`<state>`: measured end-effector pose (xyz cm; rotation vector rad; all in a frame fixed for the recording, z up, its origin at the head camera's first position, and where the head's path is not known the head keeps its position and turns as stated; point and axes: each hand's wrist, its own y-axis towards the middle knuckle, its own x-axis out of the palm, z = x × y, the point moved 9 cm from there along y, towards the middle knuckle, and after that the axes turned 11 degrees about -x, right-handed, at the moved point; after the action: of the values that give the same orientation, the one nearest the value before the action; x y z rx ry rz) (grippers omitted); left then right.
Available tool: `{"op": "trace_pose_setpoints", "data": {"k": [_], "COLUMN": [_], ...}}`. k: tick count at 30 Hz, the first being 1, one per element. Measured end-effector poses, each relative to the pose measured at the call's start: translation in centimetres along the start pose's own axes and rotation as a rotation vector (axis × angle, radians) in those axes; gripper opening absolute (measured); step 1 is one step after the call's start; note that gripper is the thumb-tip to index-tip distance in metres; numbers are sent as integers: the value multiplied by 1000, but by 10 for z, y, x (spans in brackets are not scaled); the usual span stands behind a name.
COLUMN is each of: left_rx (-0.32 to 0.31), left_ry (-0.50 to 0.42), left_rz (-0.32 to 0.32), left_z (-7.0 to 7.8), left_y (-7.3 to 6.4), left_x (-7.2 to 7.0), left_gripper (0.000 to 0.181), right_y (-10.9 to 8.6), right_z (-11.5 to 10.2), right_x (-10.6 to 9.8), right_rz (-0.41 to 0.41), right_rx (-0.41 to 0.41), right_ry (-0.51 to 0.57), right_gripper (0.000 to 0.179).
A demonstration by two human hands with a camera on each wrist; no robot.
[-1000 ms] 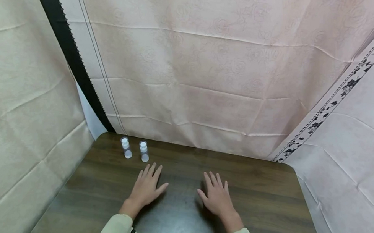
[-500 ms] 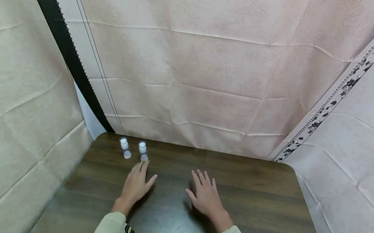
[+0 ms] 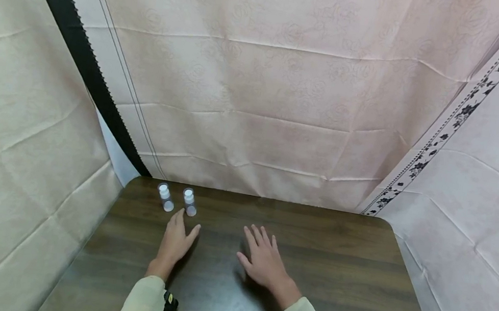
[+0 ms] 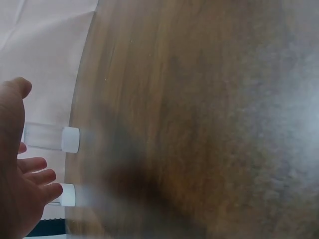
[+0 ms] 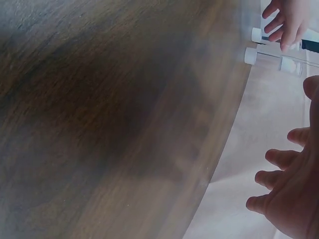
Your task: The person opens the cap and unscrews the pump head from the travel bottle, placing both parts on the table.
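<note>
Two small clear cylindrical containers with white ends stand at the table's far left: the left container [image 3: 165,197] and the right container [image 3: 189,202]. My left hand [image 3: 174,243] reaches toward them, thumb spread, its fingertips just short of the gap between the pair. In the left wrist view, the fingers overlap the lower container [image 4: 68,194], partly hiding it, while the upper container [image 4: 46,137] shows beyond them. Nothing is in that hand. My right hand [image 3: 263,263] hovers palm down over the middle of the table, fingers spread, holding nothing.
The dark wooden table [image 3: 333,268] has rounded far corners. Pale cloth curtains [image 3: 260,100] hang behind it and along both sides. A dark band [image 3: 89,60] runs down the left curtain seam, and a floral border [image 3: 441,131] down the right.
My left hand has moved left and slightly forward, closer to the containers. The right hand has drifted left over the table. Both containers stay in place.
</note>
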<state>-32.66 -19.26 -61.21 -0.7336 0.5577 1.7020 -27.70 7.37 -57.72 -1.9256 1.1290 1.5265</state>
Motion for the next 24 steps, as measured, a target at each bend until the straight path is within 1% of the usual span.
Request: {"op": "trace_pose_setpoints", "data": {"k": [3,6,9,13,21,24], "left_rx": [-32,-57,-63,-55,-97,-107], "left_ry": [-35,-69,-99,-141,-215,-237], "left_rz": [-27,-37,-34,-17,-3,17], "left_z": [-4,-6,-6,-3,-1,-2], "left_y": [7,13,19,29,46,52], "left_x": [2,3,5,5,4,4], "left_gripper": [83,84,84,84,84,81], "right_y": [3,5,8,11,21,24], "right_z": [-2,-4,-3,-4,-5,-5], "right_x": [1,2,2,0,5,7], "right_rz": [-14,-24,-31,-29,-62,-69], "right_rx": [-13,-19,-16,-20,-32,-33], "right_ry": [11,27,25,9,15,24], "right_gripper": [73,73,73,73,73,73]}}
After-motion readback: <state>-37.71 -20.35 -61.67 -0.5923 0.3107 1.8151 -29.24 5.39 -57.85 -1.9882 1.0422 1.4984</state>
